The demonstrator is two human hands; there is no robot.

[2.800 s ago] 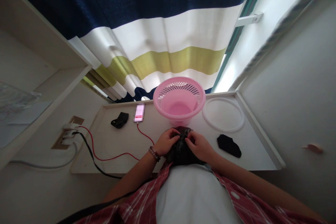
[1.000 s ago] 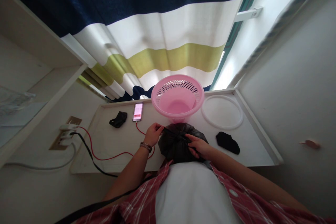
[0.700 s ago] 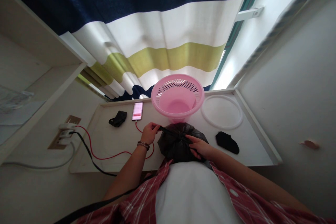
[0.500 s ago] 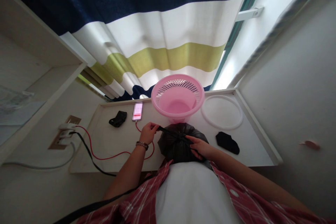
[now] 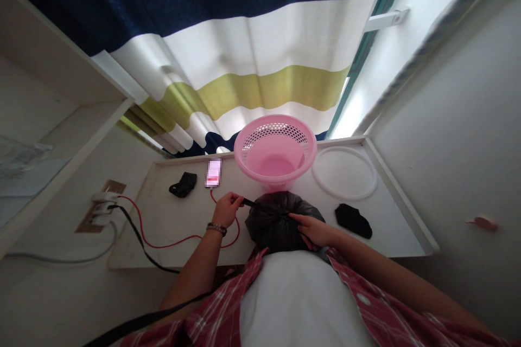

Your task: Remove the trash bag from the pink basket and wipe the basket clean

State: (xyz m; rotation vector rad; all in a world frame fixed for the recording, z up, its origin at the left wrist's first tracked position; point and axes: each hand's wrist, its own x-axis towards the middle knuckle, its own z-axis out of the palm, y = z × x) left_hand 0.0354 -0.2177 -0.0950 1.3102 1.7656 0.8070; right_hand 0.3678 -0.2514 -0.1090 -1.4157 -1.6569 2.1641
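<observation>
A full black garbage bag (image 5: 268, 230) sits at the table's near edge against my body, its top gathered into a knot. My left hand (image 5: 228, 209) is closed, pinching the end of a black strip that runs taut from the knot out to the left. On the bag's right side lies my right hand (image 5: 315, 229), its index finger at the knot and its other fingers curled against the plastic; their tips are partly hidden. Just beyond the bag stands a pink plastic basket (image 5: 277, 160) with a perforated wall.
On the white table (image 5: 179, 222) lie a phone (image 5: 213, 172) on a red cable (image 5: 171, 244), a black crumpled item (image 5: 184, 184), a white ring (image 5: 373, 187) and a flat black cloth piece (image 5: 353, 220). Plugs fill a wall socket (image 5: 101, 206). A striped curtain (image 5: 260, 43) hangs behind.
My left hand has moved slightly left and down, drawing the black strip a little farther from the knot. My right hand stays at the bag, shifted very slightly right.
</observation>
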